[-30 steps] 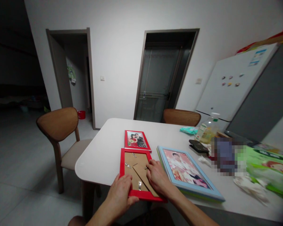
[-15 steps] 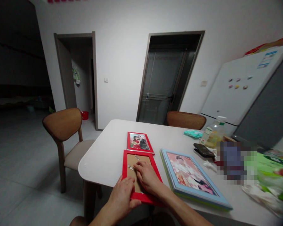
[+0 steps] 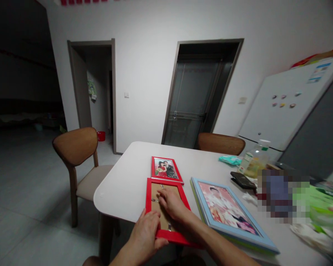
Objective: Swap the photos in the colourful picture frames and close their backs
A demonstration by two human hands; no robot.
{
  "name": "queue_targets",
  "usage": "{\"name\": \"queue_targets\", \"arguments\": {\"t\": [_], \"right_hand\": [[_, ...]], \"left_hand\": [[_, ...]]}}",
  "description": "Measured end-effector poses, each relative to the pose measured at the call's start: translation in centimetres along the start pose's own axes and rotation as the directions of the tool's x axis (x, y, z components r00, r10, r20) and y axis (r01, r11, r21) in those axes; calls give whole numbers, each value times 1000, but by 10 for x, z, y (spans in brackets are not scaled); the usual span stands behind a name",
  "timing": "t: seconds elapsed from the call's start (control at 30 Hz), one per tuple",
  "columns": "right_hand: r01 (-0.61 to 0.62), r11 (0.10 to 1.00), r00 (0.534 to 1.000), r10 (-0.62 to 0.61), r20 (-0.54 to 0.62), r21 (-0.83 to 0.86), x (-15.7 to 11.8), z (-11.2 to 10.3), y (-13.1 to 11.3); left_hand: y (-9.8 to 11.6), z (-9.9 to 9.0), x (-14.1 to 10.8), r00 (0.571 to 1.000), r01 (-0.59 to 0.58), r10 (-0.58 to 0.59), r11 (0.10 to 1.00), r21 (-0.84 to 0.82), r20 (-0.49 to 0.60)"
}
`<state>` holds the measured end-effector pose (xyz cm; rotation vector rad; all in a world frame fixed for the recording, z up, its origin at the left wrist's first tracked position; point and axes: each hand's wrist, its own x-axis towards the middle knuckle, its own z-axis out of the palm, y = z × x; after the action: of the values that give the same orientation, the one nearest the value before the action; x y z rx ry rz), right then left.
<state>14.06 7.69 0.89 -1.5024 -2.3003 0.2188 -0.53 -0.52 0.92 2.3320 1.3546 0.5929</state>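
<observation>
A red picture frame [image 3: 149, 197] lies back side up at the near edge of the table, its brown backing board [image 3: 164, 218] showing. My left hand [image 3: 145, 231] is closed around the frame's lower left corner, the thumb along the bottom edge. Over the backing is my right hand [image 3: 170, 203], fingers bent and drawn together beside a metal clip [image 3: 154, 200]; whatever they pinch is hidden. Another metal clip [image 3: 169, 227] shows lower on the board. Just beyond lies a second red picture frame [image 3: 166, 169], face up with a photo of two people.
To the right, a light blue picture frame [image 3: 227, 210] lies face up on top of a green-edged one. Further right are a black wallet-like object [image 3: 242, 180], a bottle [image 3: 255, 160], a teal packet [image 3: 229, 160] and crumpled tissue. Wooden chairs [image 3: 79, 146] stand around the white table [image 3: 122, 177].
My right fingers have moved slightly up the backing, and the clip beside them sits at a slightly different angle. My left hand keeps its hold. The whole view has shifted a little.
</observation>
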Motion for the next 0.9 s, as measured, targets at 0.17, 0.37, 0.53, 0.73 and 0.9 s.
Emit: {"name": "queue_targets", "arguments": {"t": [0.17, 0.37, 0.53, 0.73, 0.9], "right_hand": [[-243, 970, 966, 242, -91, -3, 29, 6, 22], [-408, 912, 901, 408, -150, 29, 47, 15, 33], [-381, 912, 895, 405, -187, 151, 47, 10, 30], [-240, 901, 921, 329, -208, 361, 22, -19, 32], [-155, 625, 806, 528, -268, 765, -27, -52, 36]], "left_hand": [[0, 3, -1, 1000, 14, -14, 1000, 17, 2], [3, -2, -4, 998, 37, -39, 998, 43, 47], [12, -1, 6, 994, 30, -40, 994, 104, 98], [15, 33, 26, 980, -114, 84, 980, 164, 182], [10, 17, 20, 988, -153, 153, 988, -6, -27]]}}
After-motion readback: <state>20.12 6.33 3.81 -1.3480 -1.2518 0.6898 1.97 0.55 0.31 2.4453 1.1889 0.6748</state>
